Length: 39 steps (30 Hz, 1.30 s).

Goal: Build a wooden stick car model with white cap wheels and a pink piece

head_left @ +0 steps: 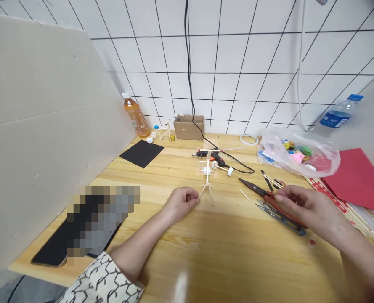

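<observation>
My left hand (pixel 182 204) is closed, its fingertips pinching a leg at the near end of a small wooden-stick model (pixel 208 176). The model has a raised stick frame and white wheels at its far end. My right hand (pixel 303 204) is closed at the red-handled scissors (pixel 254 187), thumb and fingertips at the handle just behind the pivot; part of the handle is hidden beneath the hand. Next to the scissors lie grey thread snips (pixel 279 219). A short cut stick (pixel 245 195) is on the table between the model and the scissors.
Behind the model lies a black glue gun (pixel 217 159) with its cord. A cardboard box (pixel 189 127), tea bottle (pixel 136 115), black card (pixel 141 153) and another stick model (pixel 162 132) are further back. To the right are a plastic bag (pixel 328 162), red paper (pixel 360 179) and bundled sticks (pixel 354 212).
</observation>
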Each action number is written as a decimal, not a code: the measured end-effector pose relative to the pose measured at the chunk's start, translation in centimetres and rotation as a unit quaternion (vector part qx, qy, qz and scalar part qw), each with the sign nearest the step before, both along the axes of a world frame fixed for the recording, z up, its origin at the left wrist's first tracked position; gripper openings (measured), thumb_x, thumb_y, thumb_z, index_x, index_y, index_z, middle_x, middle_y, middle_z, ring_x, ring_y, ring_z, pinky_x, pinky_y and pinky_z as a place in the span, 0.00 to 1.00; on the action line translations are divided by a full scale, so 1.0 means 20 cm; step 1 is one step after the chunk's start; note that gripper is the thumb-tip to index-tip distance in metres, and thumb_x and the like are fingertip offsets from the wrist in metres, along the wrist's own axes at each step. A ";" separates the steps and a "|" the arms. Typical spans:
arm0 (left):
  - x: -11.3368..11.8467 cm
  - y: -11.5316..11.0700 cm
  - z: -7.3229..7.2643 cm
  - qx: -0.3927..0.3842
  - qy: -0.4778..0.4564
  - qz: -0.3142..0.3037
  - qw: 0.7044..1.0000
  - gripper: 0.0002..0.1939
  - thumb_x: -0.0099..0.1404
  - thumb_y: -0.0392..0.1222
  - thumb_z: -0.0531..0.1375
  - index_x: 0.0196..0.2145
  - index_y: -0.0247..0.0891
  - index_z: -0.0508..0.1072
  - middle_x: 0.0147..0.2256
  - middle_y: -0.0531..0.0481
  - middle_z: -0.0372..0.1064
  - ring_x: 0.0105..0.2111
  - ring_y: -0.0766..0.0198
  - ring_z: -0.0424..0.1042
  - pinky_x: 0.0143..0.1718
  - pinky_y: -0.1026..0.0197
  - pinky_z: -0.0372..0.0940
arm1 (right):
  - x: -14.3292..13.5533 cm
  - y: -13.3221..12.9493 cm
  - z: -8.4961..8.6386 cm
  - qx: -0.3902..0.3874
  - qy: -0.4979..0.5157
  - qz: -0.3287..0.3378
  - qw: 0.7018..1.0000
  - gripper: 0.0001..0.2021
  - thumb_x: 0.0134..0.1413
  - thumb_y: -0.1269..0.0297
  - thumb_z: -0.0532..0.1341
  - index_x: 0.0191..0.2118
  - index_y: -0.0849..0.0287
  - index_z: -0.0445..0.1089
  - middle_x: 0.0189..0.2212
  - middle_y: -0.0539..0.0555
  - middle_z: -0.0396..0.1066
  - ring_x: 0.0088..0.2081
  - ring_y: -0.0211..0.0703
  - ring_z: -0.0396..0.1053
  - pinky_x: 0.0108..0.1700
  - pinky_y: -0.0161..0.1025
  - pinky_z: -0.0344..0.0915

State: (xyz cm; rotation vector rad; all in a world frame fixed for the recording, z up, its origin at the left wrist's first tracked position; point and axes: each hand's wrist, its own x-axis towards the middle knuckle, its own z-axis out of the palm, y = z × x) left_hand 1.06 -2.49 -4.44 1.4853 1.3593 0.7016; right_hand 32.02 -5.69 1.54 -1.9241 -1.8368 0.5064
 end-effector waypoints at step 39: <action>-0.04 0.01 -0.03 0.043 0.048 -0.033 0.997 0.08 0.52 0.36 0.57 0.29 0.32 0.75 0.19 0.56 0.60 0.20 0.72 0.57 0.21 0.69 0.51 | -0.27 0.11 -0.01 -0.089 -0.083 0.212 0.970 0.11 0.50 0.61 0.54 0.38 0.59 0.66 0.25 0.52 0.69 0.26 0.41 0.66 0.28 0.36 0.59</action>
